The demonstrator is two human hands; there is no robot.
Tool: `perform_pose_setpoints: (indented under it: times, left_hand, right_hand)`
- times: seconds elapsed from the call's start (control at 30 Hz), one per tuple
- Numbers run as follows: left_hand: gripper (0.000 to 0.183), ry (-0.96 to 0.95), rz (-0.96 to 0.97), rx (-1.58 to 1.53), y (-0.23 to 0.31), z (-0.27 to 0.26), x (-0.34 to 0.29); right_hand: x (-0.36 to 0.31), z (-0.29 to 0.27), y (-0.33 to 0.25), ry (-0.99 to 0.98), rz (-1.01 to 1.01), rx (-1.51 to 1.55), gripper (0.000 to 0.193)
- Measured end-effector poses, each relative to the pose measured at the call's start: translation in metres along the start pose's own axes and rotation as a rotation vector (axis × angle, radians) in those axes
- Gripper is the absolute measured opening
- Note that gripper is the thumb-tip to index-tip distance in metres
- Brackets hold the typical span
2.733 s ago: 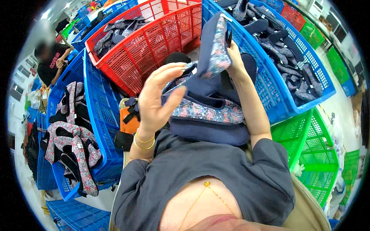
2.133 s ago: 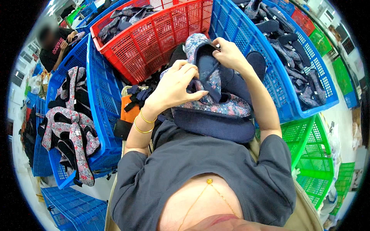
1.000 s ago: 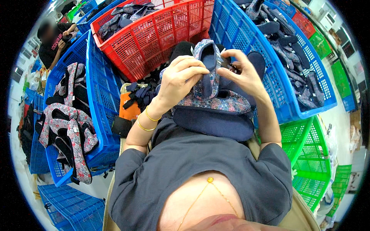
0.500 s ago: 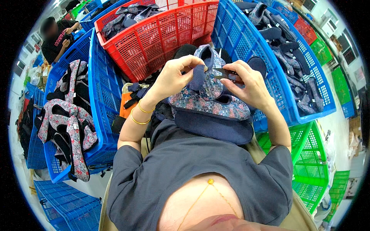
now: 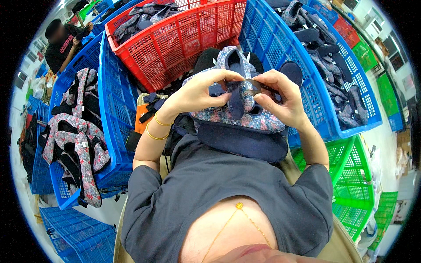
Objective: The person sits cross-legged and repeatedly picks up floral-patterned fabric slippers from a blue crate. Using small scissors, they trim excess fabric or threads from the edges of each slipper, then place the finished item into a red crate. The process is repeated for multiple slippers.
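Your left grip (image 5: 205, 90) pinches a navy strip (image 5: 236, 105) lying near-to-far. Just right, your right grip (image 5: 285, 98) holds left-pointing snips (image 5: 251, 92).

The left hand (image 5: 206, 90) pinches a navy strap (image 5: 237, 104), the right hand (image 5: 284, 97) holding snips (image 5: 252, 92) near floral shoes (image 5: 265, 122).
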State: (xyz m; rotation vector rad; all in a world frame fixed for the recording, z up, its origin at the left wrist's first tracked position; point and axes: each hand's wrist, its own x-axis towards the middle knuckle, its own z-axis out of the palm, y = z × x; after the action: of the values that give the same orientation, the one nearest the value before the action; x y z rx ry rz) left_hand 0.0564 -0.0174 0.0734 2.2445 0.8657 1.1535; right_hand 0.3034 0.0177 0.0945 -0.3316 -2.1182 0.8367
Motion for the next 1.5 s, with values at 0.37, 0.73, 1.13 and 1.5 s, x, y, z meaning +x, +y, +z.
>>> perform_pose_setpoints:
  times: [0.37,0.73,1.13,1.5]
  left_hand:
    - [0.028,0.332,0.209,0.363,0.002,0.009,-0.003]
    - [0.025,0.258,0.207,0.398,0.013,0.003,-0.007]
    - [0.02,0.021,-0.173,-0.138,0.006,-0.01,0.004]
    - [0.013,0.071,-0.206,-0.692,-0.024,-0.004,-0.003]
  right_hand:
    - [-0.006,-0.02,0.031,0.207,0.185,-0.133,0.032]
    - [0.021,0.011,0.011,-0.131,-0.32,-0.764,0.031]
    - [0.03,0.017,0.005,-0.254,-0.26,-0.776,0.03]
    - [0.011,-0.006,0.022,-0.096,0.149,-0.032,0.051]
